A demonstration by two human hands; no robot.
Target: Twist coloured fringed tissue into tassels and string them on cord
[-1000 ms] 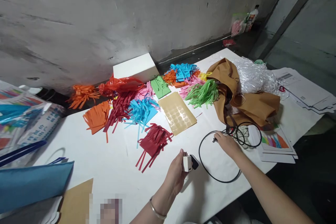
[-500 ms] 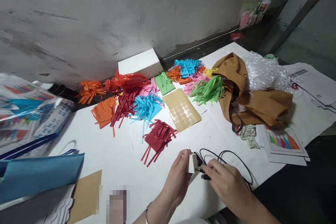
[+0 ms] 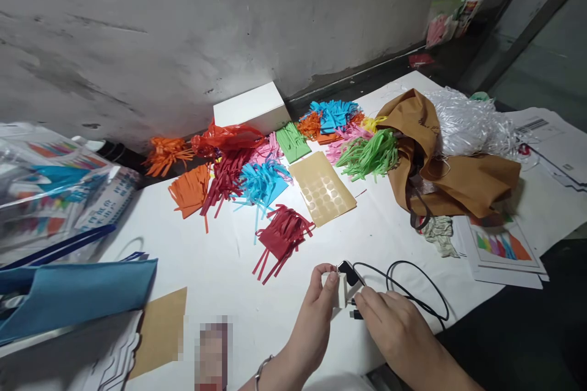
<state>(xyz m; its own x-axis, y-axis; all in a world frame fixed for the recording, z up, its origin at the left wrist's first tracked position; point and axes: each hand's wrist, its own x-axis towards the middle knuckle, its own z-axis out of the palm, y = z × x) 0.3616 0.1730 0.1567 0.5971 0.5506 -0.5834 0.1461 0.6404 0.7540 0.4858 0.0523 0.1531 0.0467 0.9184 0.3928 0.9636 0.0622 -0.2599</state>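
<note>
Cool light is whitening the middle of the worktop (image 3: 220, 275), while the floor (image 3: 545, 324) past its right edge is sinking into near-black. Soft shadow is falling beside the right hand (image 3: 394, 330). Glare is streaking clear packaging (image 3: 59, 189) at the left edge; pixel blocks (image 3: 213, 354) are masking a near-edge patch.

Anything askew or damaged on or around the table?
Yes, mildly. The printed cards at the right poke past the edge of the white table, so they look poorly placed. The brown cloth lies crumpled beside tangled white strands. Behind, the grey wall is stained. No spill visible.
</note>
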